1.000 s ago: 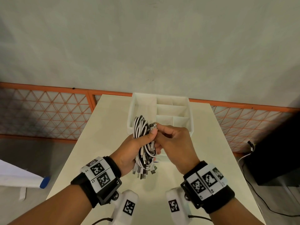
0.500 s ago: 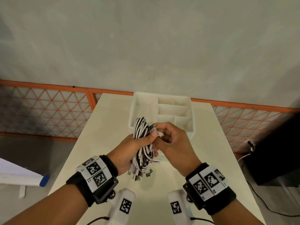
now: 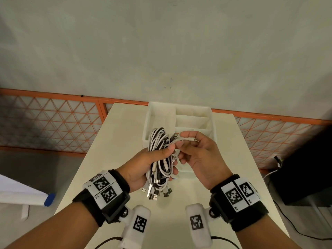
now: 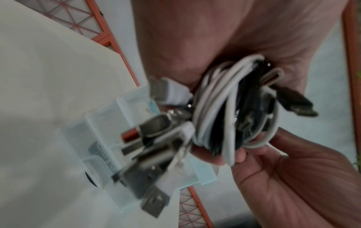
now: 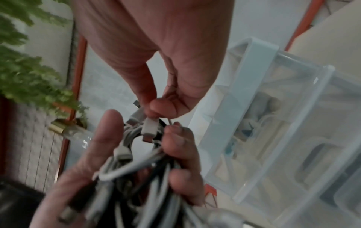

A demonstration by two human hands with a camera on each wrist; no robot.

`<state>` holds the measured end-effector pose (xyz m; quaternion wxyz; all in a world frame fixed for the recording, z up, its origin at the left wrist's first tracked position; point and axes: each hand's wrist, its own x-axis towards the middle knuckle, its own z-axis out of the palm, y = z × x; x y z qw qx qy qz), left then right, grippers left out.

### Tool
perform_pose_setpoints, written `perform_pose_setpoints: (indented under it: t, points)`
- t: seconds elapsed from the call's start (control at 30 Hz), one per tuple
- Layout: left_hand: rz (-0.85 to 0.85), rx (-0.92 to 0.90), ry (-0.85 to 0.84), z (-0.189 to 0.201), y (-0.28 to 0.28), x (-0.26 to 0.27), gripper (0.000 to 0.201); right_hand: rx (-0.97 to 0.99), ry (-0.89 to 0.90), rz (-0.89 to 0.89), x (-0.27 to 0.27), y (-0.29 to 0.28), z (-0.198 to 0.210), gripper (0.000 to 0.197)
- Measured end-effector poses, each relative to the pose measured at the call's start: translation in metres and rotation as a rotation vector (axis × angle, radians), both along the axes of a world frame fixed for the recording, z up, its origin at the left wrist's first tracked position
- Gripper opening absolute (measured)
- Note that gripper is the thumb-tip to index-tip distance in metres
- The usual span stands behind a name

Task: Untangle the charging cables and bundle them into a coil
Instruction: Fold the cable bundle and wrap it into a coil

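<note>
A bundle of white and black charging cables [image 3: 159,141] hangs folded in my left hand [image 3: 168,159], whose thumb and fingers curl round its middle. Several USB plugs [image 3: 152,194] dangle below the fist. My right hand [image 3: 180,140] pinches a white connector [image 5: 149,128] at the bundle's top between thumb and forefinger. In the left wrist view the cable loops [image 4: 230,108] sit in my palm, with metal plugs [image 4: 148,148] sticking out to the left. The right wrist view shows the left fingers [image 5: 181,154] wrapped round the bundle [image 5: 136,177].
A white organiser box [image 3: 179,106] with compartments stands on the cream table [image 3: 116,141] just beyond my hands. Behind the table runs an orange lattice fence [image 3: 53,126]. A dark box [image 3: 305,168] with trailing wires sits on the floor to the right.
My right hand has drawn back slightly to the right, with a white cable end pinched in it. The left hand keeps its grip on the bundle, which sits a little lower.
</note>
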<state>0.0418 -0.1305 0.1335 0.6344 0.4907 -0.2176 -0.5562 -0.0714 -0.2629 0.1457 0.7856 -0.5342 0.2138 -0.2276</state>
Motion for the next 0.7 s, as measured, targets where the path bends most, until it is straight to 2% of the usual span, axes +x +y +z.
perform_pose_setpoints:
  t: [0.1,0.2,0.3,0.4,0.43,0.57,0.7]
  points:
    - [-0.008,-0.018,0.026,0.002,0.0,0.0,0.032,-0.148,0.039,-0.021,0.0,0.005,-0.002,0.032]
    - [-0.024,0.016,-0.056,0.004,-0.001,0.002,0.033,-0.213,0.081,-0.04,0.001,0.006,-0.003,0.033]
    - [-0.034,0.024,-0.097,0.007,-0.003,0.0,0.034,-0.044,0.029,-0.06,0.003,0.006,-0.002,0.03]
    - [0.045,0.03,-0.119,0.007,-0.007,-0.001,0.043,0.08,-0.005,-0.025,0.006,0.012,-0.005,0.029]
    - [0.076,0.03,-0.116,0.006,-0.009,-0.002,0.045,0.042,0.014,-0.009,0.006,0.014,-0.007,0.03]
    - [0.131,0.047,-0.113,0.001,-0.011,-0.006,0.038,-0.363,0.163,-0.049,0.007,0.023,-0.017,0.026]
    - [0.188,0.077,-0.127,-0.003,-0.011,-0.005,0.045,-0.403,0.13,0.004,0.004,0.024,-0.021,0.022]
